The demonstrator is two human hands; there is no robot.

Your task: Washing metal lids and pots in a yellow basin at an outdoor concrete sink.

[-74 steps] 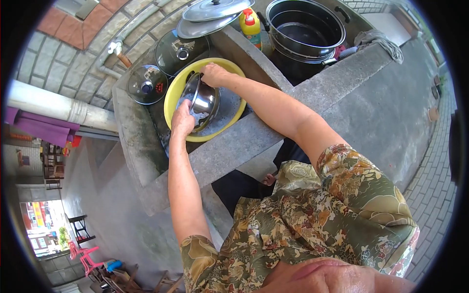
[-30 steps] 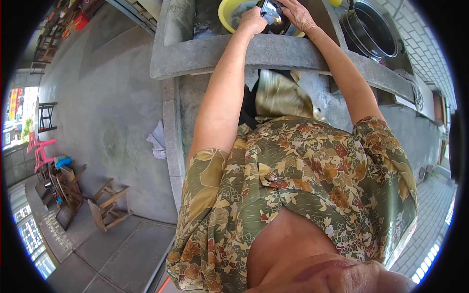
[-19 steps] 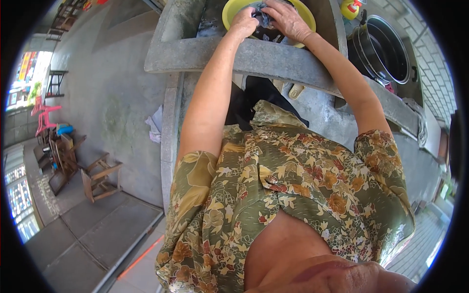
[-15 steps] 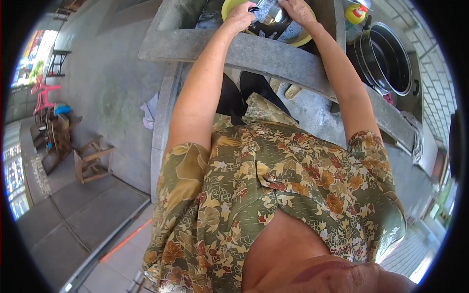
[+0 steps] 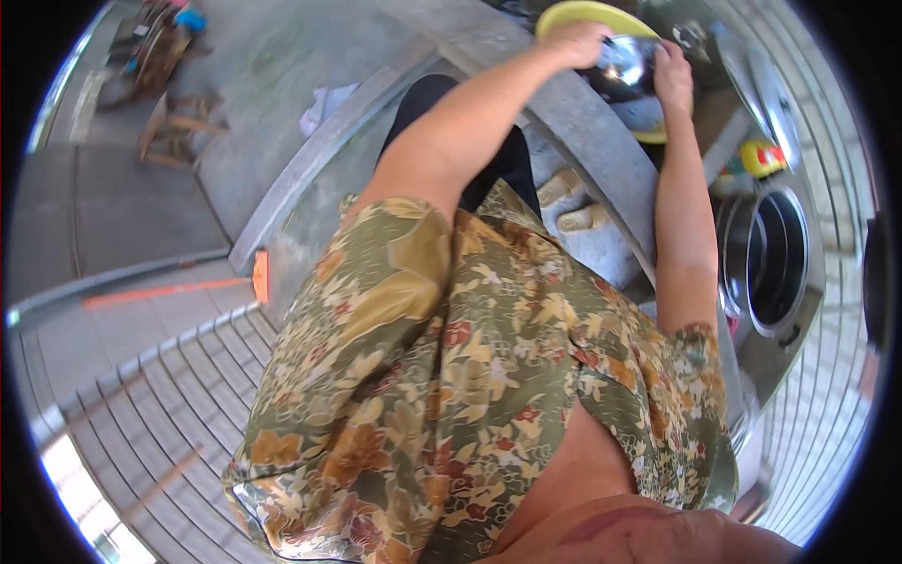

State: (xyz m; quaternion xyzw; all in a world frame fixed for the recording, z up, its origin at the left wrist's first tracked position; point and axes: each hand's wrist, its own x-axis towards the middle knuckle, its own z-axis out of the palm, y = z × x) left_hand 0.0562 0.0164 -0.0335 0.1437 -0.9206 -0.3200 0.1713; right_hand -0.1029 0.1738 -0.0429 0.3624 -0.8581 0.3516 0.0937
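Both of my hands hold a shiny metal pot point(image 5: 624, 64) over a yellow basin point(image 5: 564, 13). My left hand point(image 5: 576, 43) grips the pot's left side. On the right side my right hand point(image 5: 673, 77) is closed round the rim. The pot is tilted, with its bright metal surface showing, and darker parts lie below it. The basin stands within a grey concrete sink point(image 5: 601, 127), and whitish, soapy-looking water shows at its lower side.
Right of the sink stand a large dark pot point(image 5: 775, 258) and a yellow bottle with a red part point(image 5: 762, 158). Sandals point(image 5: 583, 219) lie on the floor below. A wooden stool point(image 5: 178, 130) is far left, and a pale cloth point(image 5: 325, 107) lies by a low ledge point(image 5: 310, 160).
My view has turned, so the sink and basin now sit further right. My hands still grip the pot, which now shows more of its shiny surface.
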